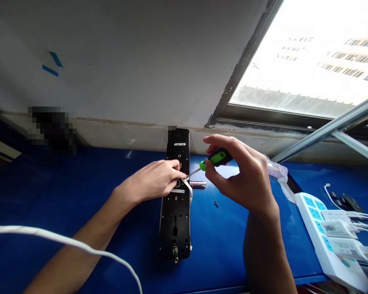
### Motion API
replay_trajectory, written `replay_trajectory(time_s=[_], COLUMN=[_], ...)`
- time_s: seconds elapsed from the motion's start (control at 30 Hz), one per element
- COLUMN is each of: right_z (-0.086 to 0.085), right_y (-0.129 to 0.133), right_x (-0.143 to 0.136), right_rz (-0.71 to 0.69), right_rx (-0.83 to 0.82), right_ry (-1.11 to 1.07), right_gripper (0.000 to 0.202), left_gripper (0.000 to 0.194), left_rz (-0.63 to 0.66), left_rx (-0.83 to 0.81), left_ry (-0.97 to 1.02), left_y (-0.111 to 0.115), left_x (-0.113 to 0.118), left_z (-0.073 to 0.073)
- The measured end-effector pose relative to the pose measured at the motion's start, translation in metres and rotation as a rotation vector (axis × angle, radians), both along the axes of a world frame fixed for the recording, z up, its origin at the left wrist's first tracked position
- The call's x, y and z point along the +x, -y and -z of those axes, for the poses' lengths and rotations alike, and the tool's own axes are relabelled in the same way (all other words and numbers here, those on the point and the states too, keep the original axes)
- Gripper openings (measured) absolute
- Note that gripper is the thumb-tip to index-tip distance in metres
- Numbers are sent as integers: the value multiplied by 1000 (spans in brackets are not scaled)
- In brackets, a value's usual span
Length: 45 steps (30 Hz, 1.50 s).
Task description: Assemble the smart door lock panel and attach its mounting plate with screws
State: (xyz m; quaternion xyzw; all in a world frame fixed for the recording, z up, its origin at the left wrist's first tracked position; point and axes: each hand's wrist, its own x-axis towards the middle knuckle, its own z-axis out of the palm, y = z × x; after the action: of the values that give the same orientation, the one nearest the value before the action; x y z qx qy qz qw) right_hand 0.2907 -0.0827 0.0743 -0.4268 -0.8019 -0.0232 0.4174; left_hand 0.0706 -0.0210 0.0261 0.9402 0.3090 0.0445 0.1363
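A long black metal panel (173,212) lies lengthwise on the blue table, with screw holes, a slot, small white labels and a metal spindle (175,254) at its near end. Over its middle rests my left hand (155,179), fingers bent together at the right edge; what they pinch, if anything, is hidden. A white strip (189,192) curves out from beneath those fingertips. My right hand (245,171) grips a green and black screwdriver (218,157) between thumb and fingers. The screwdriver's shaft slants down left, its tip at the panel's edge beside my left fingertips.
Several small black screws (216,203) lie on the blue table (221,245). A shiny cylinder (198,184) sits right of the panel. A white power strip (313,241) with plugged-in chargers stands at the right. A white cable (79,244) crosses over my left forearm. Wall and window rise behind.
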Motion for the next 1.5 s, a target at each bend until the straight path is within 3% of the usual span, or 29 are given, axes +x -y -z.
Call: replay_trajectory(time_s=[0.23, 0.5, 0.67, 0.83, 0.97, 1.1, 1.23, 1.4, 1.5], right_z=[1, -1, -2, -2, -1, -1, 0, 0, 0], right_y=[-1, 3, 3, 2, 1, 0, 1, 1, 0], right_x=[5, 5, 5, 5, 4, 4, 4, 4, 4], right_rz=[50, 36, -50, 28, -19, 32, -24, 20, -20], right_rx=[22, -80, -114, -97, -86, -76, -89, -73, -67], right_ry=[-2, 21, -30, -24, -31, -16, -37, -23, -41], right_gripper=[41, 43, 57, 34, 44, 33, 47, 37, 45], left_gripper=[39, 38, 36, 37, 37, 36, 36, 35, 34], left_rz=[63, 65, 58, 68, 66, 67, 73, 70, 69], left_rx=[100, 105, 96, 96, 89, 87, 88, 90, 89], left_ry=[-5, 4, -10, 5, 7, 24, 17, 20, 16], left_y=[-4, -5, -6, -6, -6, -6, -6, -6, -5], left_x=[1, 1, 2, 2, 1, 1, 1, 1, 1], left_z=[9, 9, 8, 9, 9, 9, 9, 9, 8])
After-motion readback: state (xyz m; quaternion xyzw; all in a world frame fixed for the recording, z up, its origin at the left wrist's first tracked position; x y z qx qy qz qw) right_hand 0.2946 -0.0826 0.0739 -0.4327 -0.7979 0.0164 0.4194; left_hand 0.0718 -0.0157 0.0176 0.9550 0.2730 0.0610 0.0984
